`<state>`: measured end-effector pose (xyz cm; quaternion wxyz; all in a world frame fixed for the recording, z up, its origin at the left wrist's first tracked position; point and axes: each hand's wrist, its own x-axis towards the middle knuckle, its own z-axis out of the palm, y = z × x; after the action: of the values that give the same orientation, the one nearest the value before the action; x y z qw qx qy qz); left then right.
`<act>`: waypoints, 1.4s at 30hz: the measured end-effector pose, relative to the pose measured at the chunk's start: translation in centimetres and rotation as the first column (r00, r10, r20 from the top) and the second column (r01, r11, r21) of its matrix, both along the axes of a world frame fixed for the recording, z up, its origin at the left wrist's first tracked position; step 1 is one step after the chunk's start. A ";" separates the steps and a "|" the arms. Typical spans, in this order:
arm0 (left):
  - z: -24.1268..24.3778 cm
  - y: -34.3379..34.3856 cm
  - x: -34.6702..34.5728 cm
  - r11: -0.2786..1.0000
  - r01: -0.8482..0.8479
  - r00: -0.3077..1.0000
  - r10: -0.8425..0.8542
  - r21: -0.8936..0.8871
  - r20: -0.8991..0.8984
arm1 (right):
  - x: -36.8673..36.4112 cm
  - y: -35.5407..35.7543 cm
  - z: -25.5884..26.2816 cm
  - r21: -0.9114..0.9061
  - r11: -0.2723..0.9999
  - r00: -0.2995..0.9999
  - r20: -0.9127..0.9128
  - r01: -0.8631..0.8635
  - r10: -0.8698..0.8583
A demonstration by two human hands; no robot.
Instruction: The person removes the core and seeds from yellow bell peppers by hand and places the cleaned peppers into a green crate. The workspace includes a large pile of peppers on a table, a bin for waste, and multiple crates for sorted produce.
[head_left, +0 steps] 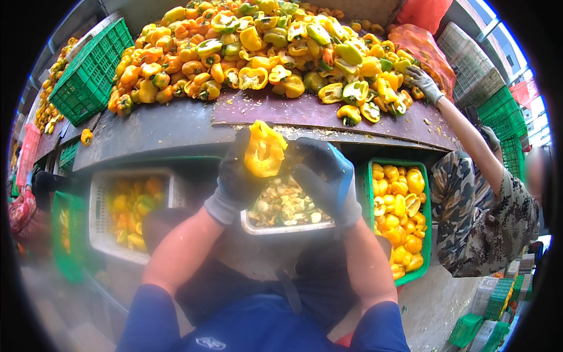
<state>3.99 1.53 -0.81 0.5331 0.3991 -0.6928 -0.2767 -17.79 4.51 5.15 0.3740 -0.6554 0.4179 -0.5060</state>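
Observation:
My left hand (235, 171), in a dark-coated work glove with a grey cuff, grips a yellow bell pepper piece (265, 152) with its hollow inside facing up. Close by on the right is my right hand (327, 176), in a dark and blue glove, its fingers curled and apart from the thumb. I see nothing held there. Below both hands stands a white crate (288, 229) of pale pepper cores and seed scraps (290, 202).
A large heap of yellow and orange bell peppers (250, 39) covers the worktop (176, 125). A white crate (99, 220) and a green crate (424, 259) hold peppers on either side. At right, a co-worker's gloved hand (424, 83) reaches to the heap beside a red mesh sack (422, 48).

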 end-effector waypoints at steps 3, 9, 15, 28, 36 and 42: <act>1.0 0.9 -0.3 0.978 0.185 0.972 -0.167 0.099 -0.167 | 2.9 1.5 1.0 0.062 0.998 1.000 -0.007 0.005 -0.004; 2.1 1.3 -1.4 0.834 0.448 0.834 -0.260 0.322 -0.486 | 4.3 0.7 -0.8 0.308 0.949 0.995 0.094 -0.071 0.044; 0.4 0.3 -1.1 0.982 0.171 0.985 -0.172 0.080 0.012 | 3.6 0.1 -2.8 0.377 0.907 0.950 0.305 -0.189 0.071; -0.7 -0.8 -2.4 0.860 0.392 0.830 -0.177 0.327 -0.528 | 2.1 -0.5 -2.7 0.144 0.982 0.960 0.233 0.125 -0.157; 1.3 0.0 -3.3 0.661 0.608 0.793 -0.472 0.440 -0.386 | -1.6 3.3 -0.1 -0.231 0.953 0.977 -0.037 0.197 -0.211; 1.7 0.8 -4.2 0.498 0.711 0.695 -0.391 0.496 -0.603 | -7.7 8.1 1.5 -0.064 0.938 0.829 0.491 0.341 -0.268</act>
<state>-0.24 2.35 0.89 0.3523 0.2505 -0.4951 -0.7537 -25.46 12.60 6.67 0.3294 -0.4618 0.3736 -0.7339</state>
